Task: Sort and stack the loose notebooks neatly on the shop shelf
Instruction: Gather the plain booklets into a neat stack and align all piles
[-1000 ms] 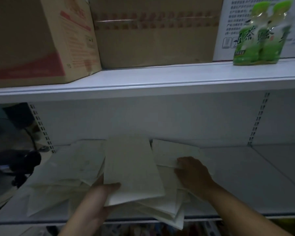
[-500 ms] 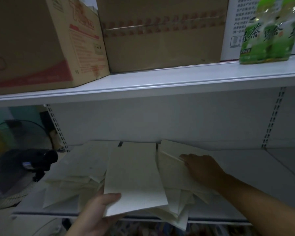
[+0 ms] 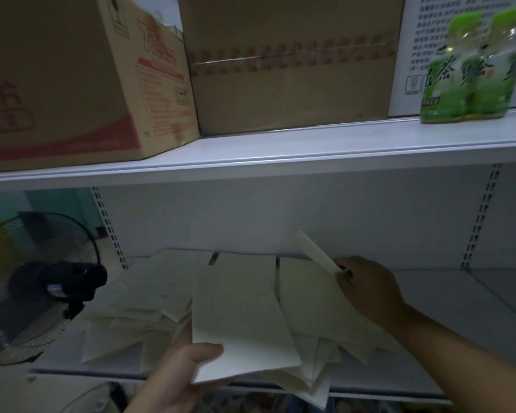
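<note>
Several pale, plain-covered notebooks (image 3: 149, 299) lie scattered and overlapping on the lower white shelf (image 3: 444, 329). My left hand (image 3: 182, 374) grips the near edge of one notebook (image 3: 245, 317), thumb on top, holding it above the pile. My right hand (image 3: 367, 287) pinches the corner of another notebook (image 3: 316, 251), which is tilted up on edge over the right side of the pile. More notebooks (image 3: 316, 311) lie flat below it.
The upper shelf (image 3: 280, 150) carries two cardboard boxes (image 3: 60, 76) (image 3: 289, 64), a white box and a green tea bottle pack (image 3: 471, 67). A black fan (image 3: 36, 287) stands left of the shelf. Bare shelf surface stretches to the right of the pile.
My right hand has lifted one notebook's edge from flat on the pile to tilted upright. My left hand keeps its hold on the front notebook. The camera view shifted slightly.
</note>
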Available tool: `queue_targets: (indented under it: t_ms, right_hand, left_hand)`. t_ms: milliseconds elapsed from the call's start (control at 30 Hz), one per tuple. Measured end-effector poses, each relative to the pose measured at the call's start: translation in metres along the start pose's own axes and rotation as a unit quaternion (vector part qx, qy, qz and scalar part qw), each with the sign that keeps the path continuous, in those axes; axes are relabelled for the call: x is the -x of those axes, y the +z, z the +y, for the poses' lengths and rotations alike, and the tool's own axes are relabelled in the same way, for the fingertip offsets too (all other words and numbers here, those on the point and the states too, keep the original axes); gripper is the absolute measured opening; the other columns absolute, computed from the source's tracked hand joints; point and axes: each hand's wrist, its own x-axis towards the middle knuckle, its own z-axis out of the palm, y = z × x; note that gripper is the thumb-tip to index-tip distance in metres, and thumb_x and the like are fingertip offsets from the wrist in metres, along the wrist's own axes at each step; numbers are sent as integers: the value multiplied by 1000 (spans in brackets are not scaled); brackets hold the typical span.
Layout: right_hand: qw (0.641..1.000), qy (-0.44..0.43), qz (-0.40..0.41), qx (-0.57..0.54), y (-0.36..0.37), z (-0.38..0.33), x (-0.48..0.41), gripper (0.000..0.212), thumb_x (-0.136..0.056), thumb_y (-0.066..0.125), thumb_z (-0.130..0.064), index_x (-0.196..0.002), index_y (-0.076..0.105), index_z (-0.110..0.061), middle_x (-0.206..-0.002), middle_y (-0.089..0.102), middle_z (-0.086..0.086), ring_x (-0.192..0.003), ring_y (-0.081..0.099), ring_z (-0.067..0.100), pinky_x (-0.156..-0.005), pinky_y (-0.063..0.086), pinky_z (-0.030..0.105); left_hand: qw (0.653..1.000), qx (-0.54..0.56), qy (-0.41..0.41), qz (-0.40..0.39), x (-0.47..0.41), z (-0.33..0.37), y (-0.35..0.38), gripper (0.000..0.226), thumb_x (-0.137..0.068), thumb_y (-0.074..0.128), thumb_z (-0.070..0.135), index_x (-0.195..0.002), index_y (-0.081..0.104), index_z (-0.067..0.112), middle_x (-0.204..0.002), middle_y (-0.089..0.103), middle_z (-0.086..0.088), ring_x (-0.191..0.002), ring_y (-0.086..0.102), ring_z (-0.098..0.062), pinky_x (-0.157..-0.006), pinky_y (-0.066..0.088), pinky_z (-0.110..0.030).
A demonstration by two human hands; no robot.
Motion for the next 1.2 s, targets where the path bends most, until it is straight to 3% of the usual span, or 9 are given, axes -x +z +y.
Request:
queue_targets:
  t_ms: [100, 233, 367, 533, 667, 800, 967, 1100, 1200]
  right_hand:
    - [997, -12, 5, -75, -25, -45, -7, 13, -85, 60, -22, -89, 71, -16, -87, 71, 4, -81, 65, 24, -68, 51, 33]
    - [982, -8, -102, -158, -32, -118, 6, 19, -82, 59, -34, -94, 70, -23, -97, 71, -6, -91, 66, 16, -80, 51, 29]
    - [975, -53, -156, -153, -24, -150, 26, 24, -87, 54, -36, -107, 67, -31, -112, 68, -11, -103, 62, 11, -85, 45, 21]
    - [885, -29, -288, -364, -12, -132, 35, 27, -92, 54, -23, -115, 65, -31, -118, 65, -14, -108, 60, 1, -94, 47, 20]
    - [950, 101, -150, -254, 12, -64, 22, 31, -87, 61, -25, -117, 55, -32, -130, 55, -6, -118, 54, 17, -98, 41, 25]
    - [950, 210, -231, -7, 26, -26, 30, 80, -78, 54, -65, -143, 27, -26, -143, 37, 3, -132, 33, 28, -107, 33, 40]
    - [938, 258, -220, -68, 27, -15, 24, 104, -62, 63, -75, -143, 21, -25, -139, 41, 8, -129, 36, 33, -105, 38, 42]
    - [924, 289, -218, -121, 29, -4, 15, 114, -60, 76, -63, -148, 16, -21, -144, 37, 11, -132, 35, 32, -108, 35, 38]
    - [901, 334, -174, -216, 28, 3, 12, 107, -59, 87, -34, -145, 27, -12, -139, 47, 13, -125, 49, 28, -104, 42, 36]
  left_hand:
    - [1000, -6, 24, 17, -2, -6, 22, 60, -54, 65, -4, -109, 56, 20, -92, 74, -7, -87, 68, -27, -53, 55, -29]
    - [997, 13, 76, 22, -6, -18, 47, 70, -56, 86, 14, -117, 52, 20, -102, 73, -5, -91, 71, -21, -66, 58, -27]
    - [995, 15, 95, 15, -5, -22, 50, 103, -26, 94, 46, -118, 52, 30, -111, 71, -2, -105, 66, -25, -88, 53, -49]
    - [996, 38, 70, 47, -2, -21, 24, 77, -52, 72, 2, -123, 53, 25, -102, 73, -9, -93, 70, -31, -66, 56, -40]
    - [992, 74, 39, 98, 7, -10, 4, 47, -74, 60, -1, -116, 58, 21, -102, 70, -14, -96, 63, -37, -75, 49, -43]
    - [986, 97, -11, 133, 16, -1, -4, 16, -89, 49, 11, -98, 61, 16, -92, 65, -14, -87, 59, -35, -71, 46, -40]
    - [985, 109, -35, 132, 16, 4, 2, 14, -92, 47, 14, -87, 59, 9, -59, 69, -12, -76, 58, -33, -64, 44, -38]
    - [984, 125, -53, 115, 19, 0, -8, 28, -89, 47, 17, -112, 60, 8, -94, 69, -19, -91, 61, -39, -73, 47, -43]
    - [986, 113, -47, 113, 20, 0, -15, 29, -91, 44, 16, -115, 57, 7, -92, 65, -18, -84, 59, -38, -68, 45, -41]
